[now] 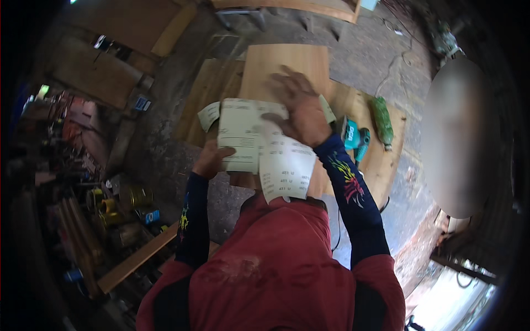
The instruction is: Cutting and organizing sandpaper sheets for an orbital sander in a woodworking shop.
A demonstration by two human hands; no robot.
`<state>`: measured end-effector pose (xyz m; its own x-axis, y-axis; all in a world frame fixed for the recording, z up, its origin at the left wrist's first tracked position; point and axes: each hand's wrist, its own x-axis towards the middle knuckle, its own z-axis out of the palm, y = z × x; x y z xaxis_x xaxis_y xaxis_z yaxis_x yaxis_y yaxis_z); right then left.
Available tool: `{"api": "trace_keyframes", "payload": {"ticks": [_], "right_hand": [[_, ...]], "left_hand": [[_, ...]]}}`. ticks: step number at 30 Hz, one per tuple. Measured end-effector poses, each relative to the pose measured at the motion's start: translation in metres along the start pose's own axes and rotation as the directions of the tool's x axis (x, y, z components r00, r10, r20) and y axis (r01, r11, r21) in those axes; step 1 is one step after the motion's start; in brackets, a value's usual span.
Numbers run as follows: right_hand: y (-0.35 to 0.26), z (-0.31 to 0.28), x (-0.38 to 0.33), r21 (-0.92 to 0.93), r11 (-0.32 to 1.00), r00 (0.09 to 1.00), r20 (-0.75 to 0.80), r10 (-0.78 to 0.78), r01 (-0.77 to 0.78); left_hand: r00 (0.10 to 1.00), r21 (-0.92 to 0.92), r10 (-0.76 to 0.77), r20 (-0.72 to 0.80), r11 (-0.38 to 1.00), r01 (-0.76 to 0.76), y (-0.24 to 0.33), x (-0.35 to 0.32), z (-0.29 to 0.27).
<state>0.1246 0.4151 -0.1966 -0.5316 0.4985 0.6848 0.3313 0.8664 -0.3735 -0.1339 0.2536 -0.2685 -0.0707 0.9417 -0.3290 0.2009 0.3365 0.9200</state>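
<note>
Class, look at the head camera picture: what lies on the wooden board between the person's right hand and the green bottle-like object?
In the head view, a teal power tool lies on the wooden board between the right hand and the green bottle-like object.

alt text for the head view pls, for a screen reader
A person's left hand and right hand hold printed paper sheets above wooden boards on a concrete floor, a teal power tool lying on the boards.

Plywood sheets (381,160) lie flat on the rough concrete floor (165,149). On them rest a smaller upright board (284,63), a teal power drill (353,138) and a green tool (382,121).
</note>
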Motion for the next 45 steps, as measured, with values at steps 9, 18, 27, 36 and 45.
{"api": "trace_keyframes", "payload": {"ticks": [9,18,27,36,45], "right_hand": [[-0.054,0.074,0.093,0.192,0.892,0.435,0.818,-0.376,0.409],[-0.025,0.067,0.122,0.226,0.961,0.501,0.82,-0.276,0.16],[0.031,-0.021,0.052,0.104,0.897,0.9,-0.122,-0.417,0.43],[0.049,-0.081,-0.336,-0.302,0.536,0.57,-0.03,0.821,-0.788],[0.017,-0.055,-0.312,-0.734,0.376,0.416,0.14,0.898,-0.565]], "left_hand": [[0.999,0.056,0.015,-0.035,0.998,-0.013,0.053,-0.003,0.013],[0.951,-0.887,0.027,-0.309,0.353,-0.299,0.01,-0.013,0.054],[0.672,0.835,0.716,-0.186,0.476,-0.276,-0.015,0.01,0.015],[0.904,-0.778,-0.32,-0.284,0.627,-0.023,-0.032,0.028,0.025],[0.956,-0.75,-0.226,-0.187,0.661,0.009,0.009,0.04,0.035]]}}
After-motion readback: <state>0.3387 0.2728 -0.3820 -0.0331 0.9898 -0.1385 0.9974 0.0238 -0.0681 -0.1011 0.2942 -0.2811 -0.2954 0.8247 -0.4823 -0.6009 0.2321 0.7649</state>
